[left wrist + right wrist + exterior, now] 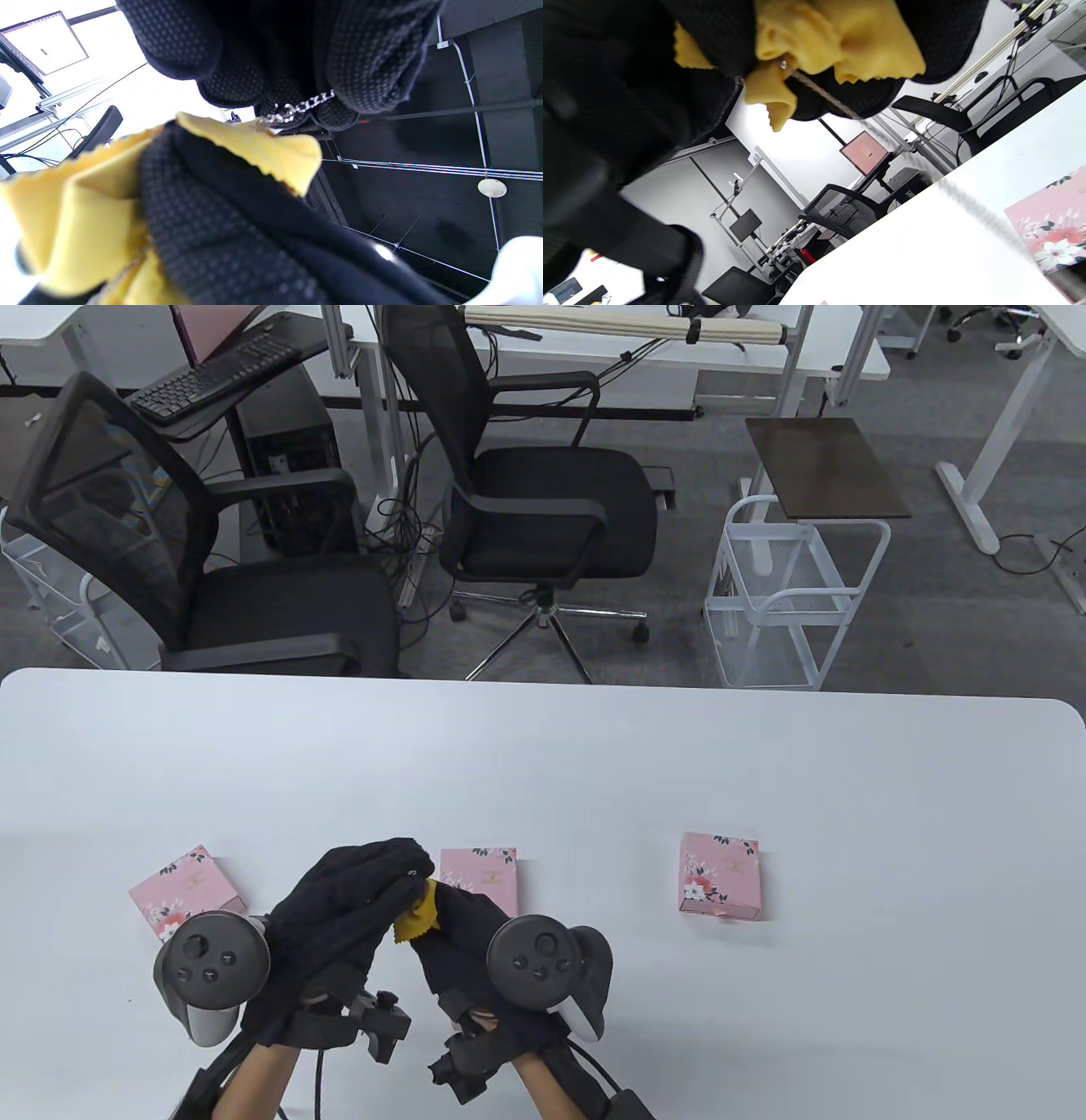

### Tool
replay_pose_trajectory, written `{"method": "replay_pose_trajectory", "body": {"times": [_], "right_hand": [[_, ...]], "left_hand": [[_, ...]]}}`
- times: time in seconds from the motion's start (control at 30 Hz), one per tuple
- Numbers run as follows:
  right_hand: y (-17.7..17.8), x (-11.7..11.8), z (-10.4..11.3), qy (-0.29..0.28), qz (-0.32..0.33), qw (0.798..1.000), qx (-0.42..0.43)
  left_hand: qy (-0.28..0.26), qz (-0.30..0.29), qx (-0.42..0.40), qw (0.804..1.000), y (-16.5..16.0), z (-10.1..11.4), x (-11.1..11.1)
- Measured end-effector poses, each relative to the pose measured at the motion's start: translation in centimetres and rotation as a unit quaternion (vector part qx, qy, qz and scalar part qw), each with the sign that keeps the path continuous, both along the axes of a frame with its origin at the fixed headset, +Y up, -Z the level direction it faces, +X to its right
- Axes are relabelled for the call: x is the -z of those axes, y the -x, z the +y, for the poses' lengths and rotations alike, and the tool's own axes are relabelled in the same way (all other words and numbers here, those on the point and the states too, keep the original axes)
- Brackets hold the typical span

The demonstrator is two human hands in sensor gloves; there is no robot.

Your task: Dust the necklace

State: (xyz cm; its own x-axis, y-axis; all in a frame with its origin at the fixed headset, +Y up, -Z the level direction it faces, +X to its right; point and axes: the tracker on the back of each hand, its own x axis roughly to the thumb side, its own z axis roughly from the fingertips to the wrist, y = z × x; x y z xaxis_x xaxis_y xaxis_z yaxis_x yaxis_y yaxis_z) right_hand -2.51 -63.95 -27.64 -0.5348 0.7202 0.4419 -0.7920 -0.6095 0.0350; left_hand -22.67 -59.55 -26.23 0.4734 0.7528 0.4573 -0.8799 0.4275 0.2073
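1. the left hand (356,899) and right hand (462,937) meet above the near part of the table (543,763), fingers turned toward each other.
2. the right hand grasps a yellow cloth (417,918), bunched between its fingers; a scalloped corner sticks out toward the left hand.
3. in the right wrist view the cloth (835,38) is folded around a silver chain (818,91), which leaves the folds and runs down and away, blurring out over the table.
4. in the left wrist view the left fingers (365,55) pinch the chain (297,108); its links run from that pinch into the cloth (254,144) just below.
5. so the chain spans the small gap between the two hands, held at one end by the left and wrapped in cloth at the right.
6. in the table view the chain itself is too small to make out.
7. one pink box (188,891) lies just left of the left hand, partly behind its tracker (212,967).
8. a second box (479,875) lies just beyond the hands, partly hidden by them.
9. a third box (719,875) sits well right of the right hand.
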Motion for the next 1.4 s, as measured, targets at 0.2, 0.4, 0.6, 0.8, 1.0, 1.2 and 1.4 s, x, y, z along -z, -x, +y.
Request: {"method": "replay_pose_trajectory", "body": {"times": [0.2, 0.4, 0.6, 0.8, 1.0, 1.2, 1.4], "right_hand": [[0.3, 0.2, 0.0, 0.022, 0.041, 0.999, -0.024], [0.7, 0.2, -0.7, 0.010, 0.015, 0.999, -0.042], [0.8, 0.3, -0.9, 0.024, 0.020, 0.999, -0.044], [1.2, 0.4, -1.4, 0.038, 0.036, 0.998, -0.047], [1.6, 0.3, -1.9, 0.029, 0.025, 0.997, -0.066], [1.8, 0.2, -2.1, 0.031, 0.021, 0.996, -0.078], [2.1, 0.3, -2.5, 0.028, 0.016, 0.996, -0.088]], "left_hand": [[-0.004, 0.005, -0.002, 1.000, 0.2, 0.1, -0.1], [-0.004, 0.002, -0.014, 1.000, 0.5, 0.4, -0.1], [0.000, 0.001, -0.029, 1.000, 1.1, 0.4, 0.0], [0.007, -0.001, -0.037, 0.999, 1.7, 0.5, 0.1], [0.011, -0.005, -0.052, 0.999, 2.0, 0.6, 0.1], [0.009, 0.000, -0.056, 0.998, 2.1, 0.6, 0.1], [0.003, 0.001, -0.056, 0.998, 2.2, 0.9, -0.1]]}}
